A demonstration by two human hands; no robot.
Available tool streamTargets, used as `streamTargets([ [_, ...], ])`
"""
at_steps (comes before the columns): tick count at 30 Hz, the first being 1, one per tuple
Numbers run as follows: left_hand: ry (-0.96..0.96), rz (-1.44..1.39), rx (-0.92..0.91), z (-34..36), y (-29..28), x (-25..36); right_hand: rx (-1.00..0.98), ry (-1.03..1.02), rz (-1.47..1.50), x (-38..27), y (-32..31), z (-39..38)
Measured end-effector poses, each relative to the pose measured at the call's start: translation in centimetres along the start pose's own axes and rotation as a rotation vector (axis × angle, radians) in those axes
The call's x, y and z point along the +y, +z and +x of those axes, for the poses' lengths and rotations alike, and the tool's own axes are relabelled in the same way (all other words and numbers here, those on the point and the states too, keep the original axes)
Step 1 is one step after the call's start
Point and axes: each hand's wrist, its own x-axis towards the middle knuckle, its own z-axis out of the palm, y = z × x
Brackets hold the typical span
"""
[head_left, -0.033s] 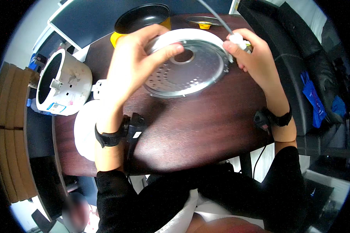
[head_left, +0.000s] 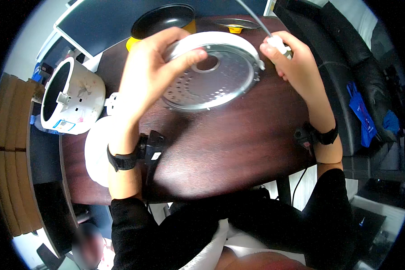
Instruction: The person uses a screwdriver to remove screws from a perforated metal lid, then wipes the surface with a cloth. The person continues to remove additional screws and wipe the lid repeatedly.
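My left hand (head_left: pixel 153 67) grips a round rice cooker lid (head_left: pixel 231 76) by its left side, thumb lying across the metal face. The lid has a white rim, a perforated silver inner plate and a dark hole near its centre. It is tilted above the table. To the right of the lid, my right hand (head_left: pixel 290 58) is closed around the white handle of what looks like a screwdriver (head_left: pixel 279 45). Its long grey shaft points up and away, running out of the picture. The right hand and the lid are apart.
The white rice cooker body (head_left: pixel 87 96) stands at the left of the dark wooden table (head_left: pixel 211 153), near a white round part (head_left: pixel 96 153). A yellow pot with a black inside (head_left: pixel 164 22) and a lid with a yellow knob (head_left: pixel 235 28) lie at the back. A black sofa (head_left: pixel 342 85) stands right.
The lid in my left hand has shifted slightly left and up. A gap now shows between it and my right hand, which has barely moved.
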Motion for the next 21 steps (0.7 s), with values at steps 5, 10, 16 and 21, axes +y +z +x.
streamTargets([
  [5, -0.048, 0.053, 0.060, 0.1, -1.5, -0.9, -0.150, 0.239, -0.100, 2.6, -1.1, 0.9],
  [10, -0.100, 0.080, 0.119, -0.2, -3.0, -0.7, -0.563, 0.351, -0.286, 4.2, 1.3, -0.2],
  [16, -0.054, 0.191, 0.178, -0.1, -3.6, -1.5, -0.676, 0.219, -0.462, 4.8, 3.9, -1.3],
  [21, -0.050, 0.187, 0.171, 0.0, -2.9, -1.5, -0.726, 0.227, -0.412, 4.4, 5.1, -2.0],
])
